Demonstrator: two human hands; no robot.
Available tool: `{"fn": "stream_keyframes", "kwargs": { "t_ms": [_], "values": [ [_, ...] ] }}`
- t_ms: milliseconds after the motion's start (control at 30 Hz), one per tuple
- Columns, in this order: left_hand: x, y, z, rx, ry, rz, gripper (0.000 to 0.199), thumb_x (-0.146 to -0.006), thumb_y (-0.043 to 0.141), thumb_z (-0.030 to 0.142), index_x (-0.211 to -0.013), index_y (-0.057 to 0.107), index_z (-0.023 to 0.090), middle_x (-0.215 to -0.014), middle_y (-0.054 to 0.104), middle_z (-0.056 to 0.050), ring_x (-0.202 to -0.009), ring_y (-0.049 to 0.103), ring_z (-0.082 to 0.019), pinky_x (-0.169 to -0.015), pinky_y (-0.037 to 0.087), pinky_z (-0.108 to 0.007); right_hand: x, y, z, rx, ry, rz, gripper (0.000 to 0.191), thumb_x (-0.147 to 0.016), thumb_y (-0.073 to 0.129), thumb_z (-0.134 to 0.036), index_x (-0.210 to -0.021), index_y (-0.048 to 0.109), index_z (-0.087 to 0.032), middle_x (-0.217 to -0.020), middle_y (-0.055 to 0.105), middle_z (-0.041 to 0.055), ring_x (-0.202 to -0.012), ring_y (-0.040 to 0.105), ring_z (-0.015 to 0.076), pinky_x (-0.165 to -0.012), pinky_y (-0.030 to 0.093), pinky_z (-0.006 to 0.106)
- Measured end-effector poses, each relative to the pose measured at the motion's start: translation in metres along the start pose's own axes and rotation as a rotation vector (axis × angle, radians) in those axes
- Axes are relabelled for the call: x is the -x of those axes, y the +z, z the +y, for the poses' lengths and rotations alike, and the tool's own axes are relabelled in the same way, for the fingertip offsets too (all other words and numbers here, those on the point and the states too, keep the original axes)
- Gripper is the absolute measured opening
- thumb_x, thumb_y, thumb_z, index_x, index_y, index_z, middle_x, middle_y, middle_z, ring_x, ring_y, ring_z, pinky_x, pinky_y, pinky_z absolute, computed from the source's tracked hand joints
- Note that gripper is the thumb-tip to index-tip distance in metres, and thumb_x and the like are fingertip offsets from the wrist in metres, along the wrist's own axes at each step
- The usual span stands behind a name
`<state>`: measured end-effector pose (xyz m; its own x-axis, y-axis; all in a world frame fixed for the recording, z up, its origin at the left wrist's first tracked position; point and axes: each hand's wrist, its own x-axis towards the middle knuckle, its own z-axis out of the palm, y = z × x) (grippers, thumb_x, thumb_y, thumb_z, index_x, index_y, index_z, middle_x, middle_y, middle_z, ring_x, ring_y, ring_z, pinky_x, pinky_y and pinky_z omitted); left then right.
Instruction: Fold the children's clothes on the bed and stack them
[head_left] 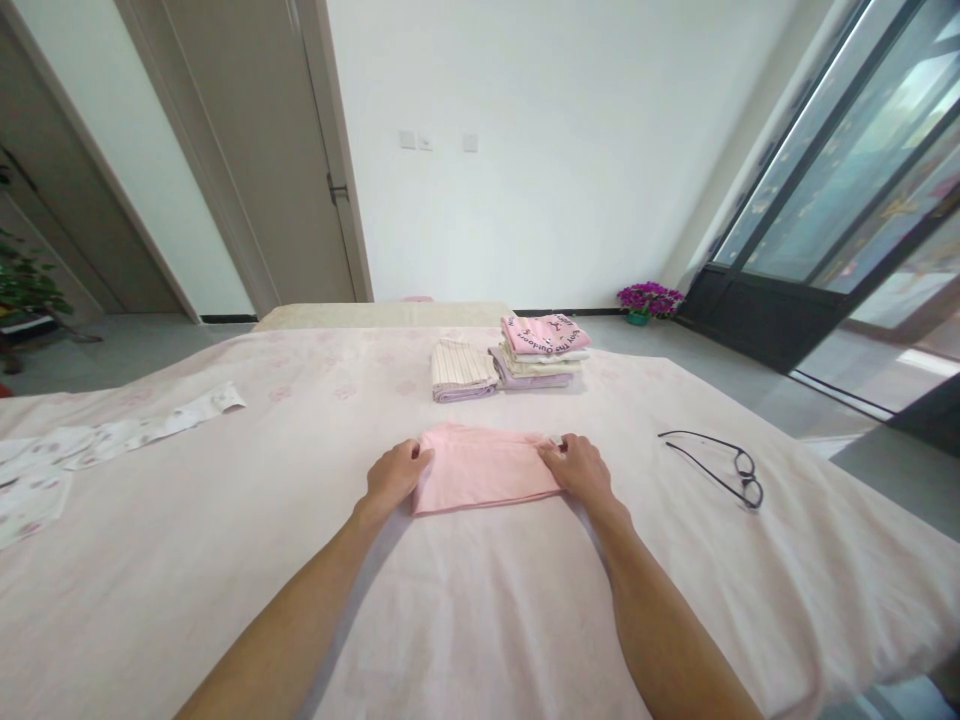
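A pink folded garment (pixel 484 470) lies flat on the cloth-covered surface in front of me; its exact kind does not show. My left hand (pixel 395 474) pinches its left edge between thumb and fingers. On the opposite side, my right hand (pixel 581 466) is closed on the upper right corner. Just beyond it sits a striped cream folded garment (pixel 463 368). Beside that, to the right, rises a stack of folded clothes (pixel 541 366), topped by a pink printed shirt (pixel 550 334).
Black-framed eyeglasses (pixel 739 470) rest with arms extended on the pale pink bedsheet (pixel 315 560) at right. A white patterned garment (pixel 120 440) is spread out at left. Past the far edge, purple flowers (pixel 649 298) stand on the floor by the wall.
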<state>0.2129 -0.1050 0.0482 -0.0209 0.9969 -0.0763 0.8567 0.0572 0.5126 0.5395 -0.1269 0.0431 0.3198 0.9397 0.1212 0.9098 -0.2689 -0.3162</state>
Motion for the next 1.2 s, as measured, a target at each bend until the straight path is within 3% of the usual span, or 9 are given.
{"fn": "stream_keyframes", "kwargs": {
  "t_ms": [233,367,467,567,667,767,867,1067,1200],
  "values": [
    [0.007,0.007,-0.001,0.078,0.062,0.141,0.027,-0.095,0.035,0.04,-0.085,0.054,0.023,-0.083,0.068,-0.003,-0.077,0.062,-0.017,-0.065,0.038,-0.025,-0.002,0.015,-0.003,-0.39,-0.051,0.074,0.047,-0.082,0.058,-0.055,-0.112,0.055,-0.019,-0.095,0.067,0.0065,-0.083,0.062,0.0213,-0.066,0.04,0.029],
    [-0.002,-0.008,-0.021,0.095,0.061,0.199,0.028,-0.096,0.033,0.039,-0.086,0.053,0.022,-0.082,0.066,-0.002,-0.075,0.06,-0.016,-0.065,0.038,-0.024,-0.009,0.024,-0.022,-0.72,-0.085,0.134,0.064,-0.075,0.066,-0.055,-0.124,0.05,-0.016,-0.081,0.062,0.0003,-0.07,0.059,0.0176,-0.062,0.042,0.027],
    [-0.011,-0.024,-0.044,0.071,0.051,0.216,0.027,-0.095,0.037,0.04,-0.087,0.055,0.022,-0.085,0.068,-0.003,-0.078,0.061,-0.017,-0.067,0.038,-0.025,-0.012,0.033,-0.043,-0.826,-0.108,0.082,0.069,-0.074,0.066,-0.054,-0.127,0.05,-0.015,-0.079,0.06,-0.0009,-0.068,0.058,0.0175,-0.061,0.044,0.028],
    [-0.017,-0.034,-0.069,0.038,0.021,0.2,0.025,-0.093,0.042,0.038,-0.085,0.059,0.022,-0.086,0.07,-0.005,-0.081,0.063,-0.019,-0.068,0.038,-0.025,-0.011,0.043,-0.057,-0.754,-0.173,0.025,0.054,-0.081,0.058,-0.052,-0.122,0.056,-0.017,-0.092,0.065,0.0041,-0.078,0.061,0.0194,-0.071,0.048,0.033],
    [-0.016,-0.036,-0.087,0.032,0.001,0.17,0.027,-0.092,0.043,0.039,-0.091,0.063,0.022,-0.093,0.072,-0.006,-0.087,0.066,-0.021,-0.072,0.041,-0.025,-0.007,0.047,-0.057,-0.671,-0.251,0.09,0.04,-0.091,0.045,-0.046,-0.115,0.062,-0.018,-0.107,0.066,0.0093,-0.093,0.062,0.0217,-0.085,0.049,0.039],
    [-0.011,-0.036,-0.091,0.037,-0.002,0.147,0.035,-0.093,0.04,0.047,-0.098,0.065,0.023,-0.099,0.073,-0.006,-0.091,0.066,-0.022,-0.073,0.042,-0.026,0.0,0.041,-0.054,-0.543,-0.329,0.242,0.037,-0.094,0.04,-0.038,-0.117,0.061,-0.018,-0.115,0.064,0.0122,-0.105,0.059,0.0238,-0.094,0.047,0.043],
    [-0.005,-0.037,-0.085,0.006,-0.049,0.112,0.042,-0.09,0.041,0.056,-0.102,0.066,0.024,-0.102,0.073,-0.007,-0.091,0.067,-0.024,-0.069,0.042,-0.028,0.012,0.028,-0.065,-0.354,-0.515,0.312,0.037,-0.097,0.039,-0.033,-0.126,0.057,-0.018,-0.128,0.06,0.0131,-0.121,0.052,0.0249,-0.105,0.04,0.045],
    [-0.002,-0.04,-0.077,-0.035,-0.092,0.062,0.046,-0.085,0.052,0.051,-0.121,0.062,0.024,-0.112,0.072,-0.009,-0.099,0.067,-0.026,-0.07,0.042,-0.028,0.047,0.027,-0.108,-0.101,-0.845,0.144,0.051,-0.098,0.044,-0.034,-0.146,0.041,-0.017,-0.156,0.036,0.0128,-0.146,0.024,0.0286,-0.119,0.02,0.053],
    [-0.002,-0.039,-0.08,0.111,-0.078,0.073,0.04,-0.083,0.056,0.043,-0.115,0.066,0.023,-0.108,0.074,-0.008,-0.096,0.068,-0.025,-0.073,0.046,-0.028,0.06,0.045,-0.118,-0.066,-0.929,0.034,0.056,-0.097,0.048,-0.041,-0.147,0.04,-0.019,-0.155,0.037,0.0134,-0.146,0.025,0.0301,-0.118,0.018,0.056]
  ]
}}
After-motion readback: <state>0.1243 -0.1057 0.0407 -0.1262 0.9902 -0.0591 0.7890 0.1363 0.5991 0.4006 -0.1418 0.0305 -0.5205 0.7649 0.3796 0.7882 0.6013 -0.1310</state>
